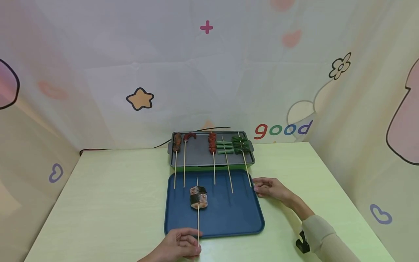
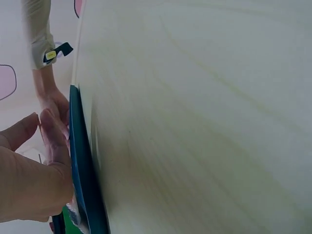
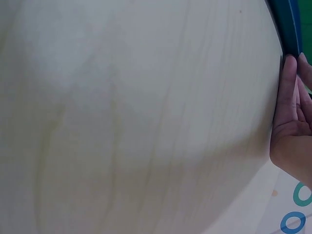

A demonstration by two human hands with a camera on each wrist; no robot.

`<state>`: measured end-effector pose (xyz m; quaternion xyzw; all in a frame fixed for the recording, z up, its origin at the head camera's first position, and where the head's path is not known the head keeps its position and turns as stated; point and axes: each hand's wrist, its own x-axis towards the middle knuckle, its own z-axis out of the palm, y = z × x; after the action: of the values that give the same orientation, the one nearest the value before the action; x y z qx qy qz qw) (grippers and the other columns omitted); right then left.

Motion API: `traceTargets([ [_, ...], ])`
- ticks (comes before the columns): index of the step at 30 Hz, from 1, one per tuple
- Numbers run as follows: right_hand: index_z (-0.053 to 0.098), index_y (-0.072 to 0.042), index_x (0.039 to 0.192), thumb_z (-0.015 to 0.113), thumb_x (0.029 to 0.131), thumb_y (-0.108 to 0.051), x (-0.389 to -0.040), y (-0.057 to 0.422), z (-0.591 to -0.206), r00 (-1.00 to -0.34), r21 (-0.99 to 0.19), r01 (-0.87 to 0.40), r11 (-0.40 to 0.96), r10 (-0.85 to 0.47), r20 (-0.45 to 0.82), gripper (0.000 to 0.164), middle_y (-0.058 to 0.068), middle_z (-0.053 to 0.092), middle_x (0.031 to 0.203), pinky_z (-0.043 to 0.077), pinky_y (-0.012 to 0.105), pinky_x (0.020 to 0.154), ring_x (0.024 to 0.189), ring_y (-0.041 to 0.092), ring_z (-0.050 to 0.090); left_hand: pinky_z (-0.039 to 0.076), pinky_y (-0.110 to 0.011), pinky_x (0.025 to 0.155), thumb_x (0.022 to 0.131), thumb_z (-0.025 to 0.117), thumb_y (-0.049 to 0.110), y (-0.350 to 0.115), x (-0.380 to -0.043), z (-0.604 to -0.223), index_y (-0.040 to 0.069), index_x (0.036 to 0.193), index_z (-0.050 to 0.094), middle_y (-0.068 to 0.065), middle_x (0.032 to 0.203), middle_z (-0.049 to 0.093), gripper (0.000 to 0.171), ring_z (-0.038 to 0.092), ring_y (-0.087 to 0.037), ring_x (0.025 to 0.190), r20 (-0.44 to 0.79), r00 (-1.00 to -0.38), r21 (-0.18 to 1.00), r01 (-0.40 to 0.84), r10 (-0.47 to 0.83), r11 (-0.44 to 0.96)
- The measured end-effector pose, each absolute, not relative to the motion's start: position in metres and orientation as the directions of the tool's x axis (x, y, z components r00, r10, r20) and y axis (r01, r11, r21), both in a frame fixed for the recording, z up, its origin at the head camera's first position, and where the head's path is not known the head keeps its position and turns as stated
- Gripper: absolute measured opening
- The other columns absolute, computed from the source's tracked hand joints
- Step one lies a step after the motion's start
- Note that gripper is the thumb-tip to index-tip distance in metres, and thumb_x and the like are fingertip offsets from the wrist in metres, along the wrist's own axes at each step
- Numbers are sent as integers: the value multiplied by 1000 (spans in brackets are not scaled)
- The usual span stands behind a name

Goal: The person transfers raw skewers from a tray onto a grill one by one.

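My left hand (image 1: 183, 243) pinches the bare lower stick of a large skewer (image 1: 198, 198), banded pale and black, over the near edge of a blue tray (image 1: 229, 218). In the left wrist view this hand (image 2: 36, 170) is beside the edge-on tray (image 2: 83, 161). At the tray's upper right side, my right hand (image 1: 273, 189) holds the rim with its fingertips. The right wrist view shows that hand (image 3: 295, 107) low against the table, with finger and thumb at the tray edge (image 3: 287, 24).
A grey-topped grill (image 1: 196, 158) with a green base stands behind the tray. Across it lie a brown skewer (image 1: 177, 142), a curled red one (image 1: 190, 136), a red chunky one (image 1: 212, 143), green stalks (image 1: 225, 147) and leafy greens (image 1: 240, 144). Their sticks overhang the tray.
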<state>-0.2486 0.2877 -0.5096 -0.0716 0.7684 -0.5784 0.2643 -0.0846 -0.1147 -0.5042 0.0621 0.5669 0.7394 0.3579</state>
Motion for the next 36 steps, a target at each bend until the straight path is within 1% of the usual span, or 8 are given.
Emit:
traceTargets([
  [5,42,14,147,56,104,-4,-248,287,-509,-851,-927,195,321,-414,-322,49,-5,69,103,58,20,84,95,2,67,57,-17,80,97,68,7,-118,-85,-508,-20,138,49,7,92,72,52,71,-1,82,-240,-756,918,-381,609,-111],
  [8,41,14,147,56,104,-4,-248,287,-509,-851,-928,194,318,-415,-321,49,-5,69,103,58,20,84,95,2,67,57,-17,83,97,68,9,-122,-85,-510,-21,137,48,8,93,73,55,72,-1,84,-201,-758,928,-351,621,-128],
  [18,41,14,147,56,104,-4,-249,287,-510,-851,-929,190,316,-420,-317,50,-5,69,104,58,20,84,95,2,67,57,-18,83,96,70,12,-126,-83,-509,-19,138,49,5,94,74,57,72,-3,86,-189,-774,939,-322,604,-118],
  [24,41,14,148,56,104,-5,-248,288,-510,-851,-929,194,316,-416,-319,50,-4,69,104,58,21,85,95,2,67,57,-17,82,95,71,11,-125,-83,-507,-21,139,48,5,96,75,58,72,-3,87,-137,-785,956,-265,604,-128],
  [30,41,14,147,55,104,-4,-248,287,-509,-852,-930,190,314,-418,-315,49,-4,68,104,58,20,85,95,2,67,57,-17,83,95,71,10,-126,-91,-501,-19,142,45,10,98,76,60,72,-1,88,-52,-804,978,-161,593,-132],
  [31,41,14,147,56,104,-4,-247,287,-509,-852,-930,189,315,-418,-315,49,-4,68,104,58,21,85,95,2,67,57,-18,83,95,70,10,-126,-93,-498,-18,143,45,9,99,76,61,73,-2,89,-50,-809,981,-149,585,-122],
  [33,41,14,147,56,104,-4,-247,287,-508,-853,-929,192,316,-414,-317,49,-4,68,104,58,21,85,95,2,67,58,-20,83,95,71,11,-125,-99,-491,-14,145,46,7,100,76,60,73,-4,91,-88,-822,979,-177,563,-105],
  [36,42,14,147,55,104,-3,-247,286,-509,-854,-928,197,317,-408,-321,49,-4,68,104,58,21,85,95,2,67,59,-25,87,95,71,14,-123,-108,-479,-7,147,49,3,101,74,60,73,-9,95,-175,-833,968,-244,525,-65],
])
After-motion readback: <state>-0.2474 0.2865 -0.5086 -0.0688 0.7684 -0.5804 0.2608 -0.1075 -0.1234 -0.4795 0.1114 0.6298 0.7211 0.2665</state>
